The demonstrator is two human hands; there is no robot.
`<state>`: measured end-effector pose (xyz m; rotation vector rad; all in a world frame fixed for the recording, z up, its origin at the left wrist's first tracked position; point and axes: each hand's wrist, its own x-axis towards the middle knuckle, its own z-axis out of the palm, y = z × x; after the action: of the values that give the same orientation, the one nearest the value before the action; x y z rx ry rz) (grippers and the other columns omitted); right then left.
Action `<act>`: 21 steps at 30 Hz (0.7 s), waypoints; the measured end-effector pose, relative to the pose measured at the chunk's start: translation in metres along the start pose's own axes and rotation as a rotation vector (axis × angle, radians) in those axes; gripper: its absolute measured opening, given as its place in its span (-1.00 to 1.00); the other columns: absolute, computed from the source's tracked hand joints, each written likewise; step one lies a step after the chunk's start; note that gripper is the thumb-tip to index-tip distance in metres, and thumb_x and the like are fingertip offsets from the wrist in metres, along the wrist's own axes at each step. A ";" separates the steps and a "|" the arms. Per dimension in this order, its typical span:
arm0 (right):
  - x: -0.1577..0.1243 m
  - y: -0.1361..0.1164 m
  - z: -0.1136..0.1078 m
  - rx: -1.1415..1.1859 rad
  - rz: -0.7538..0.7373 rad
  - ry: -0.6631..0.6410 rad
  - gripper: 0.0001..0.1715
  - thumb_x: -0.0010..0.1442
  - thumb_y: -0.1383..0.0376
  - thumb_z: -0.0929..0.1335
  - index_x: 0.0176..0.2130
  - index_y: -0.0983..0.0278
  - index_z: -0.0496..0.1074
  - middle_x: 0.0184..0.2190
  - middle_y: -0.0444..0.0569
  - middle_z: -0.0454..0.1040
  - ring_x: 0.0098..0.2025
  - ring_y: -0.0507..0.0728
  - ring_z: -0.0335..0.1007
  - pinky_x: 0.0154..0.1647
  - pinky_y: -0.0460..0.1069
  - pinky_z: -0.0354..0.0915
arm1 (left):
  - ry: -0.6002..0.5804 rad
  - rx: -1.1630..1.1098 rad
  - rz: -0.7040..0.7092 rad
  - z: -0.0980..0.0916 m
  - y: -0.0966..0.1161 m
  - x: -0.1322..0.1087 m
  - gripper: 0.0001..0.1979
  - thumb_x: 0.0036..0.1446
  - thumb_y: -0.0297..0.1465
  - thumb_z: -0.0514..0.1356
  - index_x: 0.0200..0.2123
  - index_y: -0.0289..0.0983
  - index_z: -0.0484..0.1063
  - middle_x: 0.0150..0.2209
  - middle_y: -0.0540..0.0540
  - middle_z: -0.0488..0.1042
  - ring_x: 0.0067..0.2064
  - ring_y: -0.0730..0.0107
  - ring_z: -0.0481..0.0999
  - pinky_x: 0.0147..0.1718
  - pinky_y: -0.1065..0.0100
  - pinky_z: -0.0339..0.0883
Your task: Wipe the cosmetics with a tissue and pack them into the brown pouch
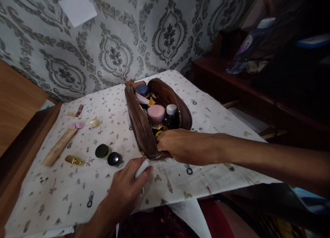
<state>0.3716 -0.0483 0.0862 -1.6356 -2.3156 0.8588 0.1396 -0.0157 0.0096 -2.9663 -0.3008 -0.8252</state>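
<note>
A brown toiletry bag (136, 124) stands unzipped on the table, packed with a pink-lidded jar (156, 114), a white-capped dark bottle (171, 110), a blue round lid (142, 90) and other cosmetics. My right hand (175, 145) reaches over its front end, fingers curled down inside; what they grip, if anything, is hidden. My left hand (129, 181), near the bag's front corner, is closed around a smooth whitish object (142, 168) whose kind I cannot make out. Left of the bag lie a dark green round container (101, 151) and a black round-lidded container (114, 159).
Further left are a beige tube (59, 147), a gold lipstick-like tube (74, 160), a small yellowish item (94, 122) and a small dark red piece (79, 109). A patterned white cloth (77, 196) covers the table. A clear bottle (249, 47) stands on the dark red furniture at right.
</note>
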 end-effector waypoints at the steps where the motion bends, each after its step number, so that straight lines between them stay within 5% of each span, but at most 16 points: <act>1: 0.000 -0.001 0.000 -0.041 -0.002 -0.073 -0.67 0.07 0.63 0.30 -0.55 0.30 0.45 -0.49 -0.09 0.52 -0.46 0.00 0.34 -0.45 -0.09 0.14 | 0.010 -0.004 0.006 -0.001 0.000 0.003 -0.71 0.28 -0.60 -0.03 -0.09 -0.33 0.45 -0.06 -0.26 0.47 -0.11 0.28 0.51 -0.37 0.38 0.48; 4: -0.007 -0.001 0.005 -0.107 -0.009 -0.048 -0.69 0.05 0.64 0.29 -0.46 0.30 0.48 -0.44 -0.07 0.54 -0.42 0.04 0.40 -0.44 -0.08 0.17 | 0.021 -0.026 0.019 -0.005 0.002 0.015 -0.68 0.26 -0.63 -0.04 -0.07 -0.34 0.44 -0.07 -0.26 0.47 -0.11 0.29 0.50 -0.34 0.37 0.48; 7: -0.023 0.001 0.020 -0.155 -0.076 0.186 -0.70 -0.01 0.63 0.29 -0.37 0.30 0.47 -0.37 -0.04 0.53 -0.33 0.10 0.45 -0.31 -0.03 0.30 | 0.023 -0.069 0.018 -0.008 0.003 0.022 -0.68 0.22 -0.66 -0.01 -0.08 -0.36 0.44 -0.08 -0.27 0.46 -0.11 0.29 0.49 -0.30 0.36 0.47; 13: -0.052 0.005 0.054 -0.181 -0.160 0.570 -0.74 0.22 0.49 0.26 -0.14 0.27 0.45 -0.18 0.05 0.53 -0.11 0.18 0.45 -0.01 0.10 0.37 | -0.045 -0.187 -0.057 0.004 -0.007 0.007 -0.64 0.17 -0.68 -0.01 -0.04 -0.36 0.43 -0.10 -0.26 0.43 -0.14 0.30 0.47 -0.30 0.36 0.44; 17: -0.050 0.010 0.055 -0.107 -0.186 0.576 -0.72 0.21 0.53 0.23 -0.20 0.27 0.45 -0.26 0.03 0.52 -0.18 0.15 0.44 -0.13 0.05 0.37 | -0.056 -0.204 -0.124 0.015 -0.012 -0.001 -0.65 0.16 -0.70 -0.01 -0.09 -0.33 0.44 -0.12 -0.21 0.43 -0.18 0.35 0.47 -0.32 0.40 0.40; 21: -0.040 0.016 0.038 0.035 -0.125 0.399 -0.72 0.23 0.53 0.22 -0.26 0.23 0.43 -0.32 -0.06 0.48 -0.28 0.09 0.41 -0.28 -0.04 0.33 | -0.064 -0.204 -0.139 0.018 -0.015 0.001 -0.68 0.19 -0.66 0.00 -0.10 -0.32 0.44 -0.17 -0.17 0.44 -0.24 0.39 0.45 -0.39 0.43 0.36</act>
<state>0.3823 -0.0946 0.0531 -1.4692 -2.0835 0.4893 0.1467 0.0009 -0.0052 -3.1972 -0.4563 -0.8222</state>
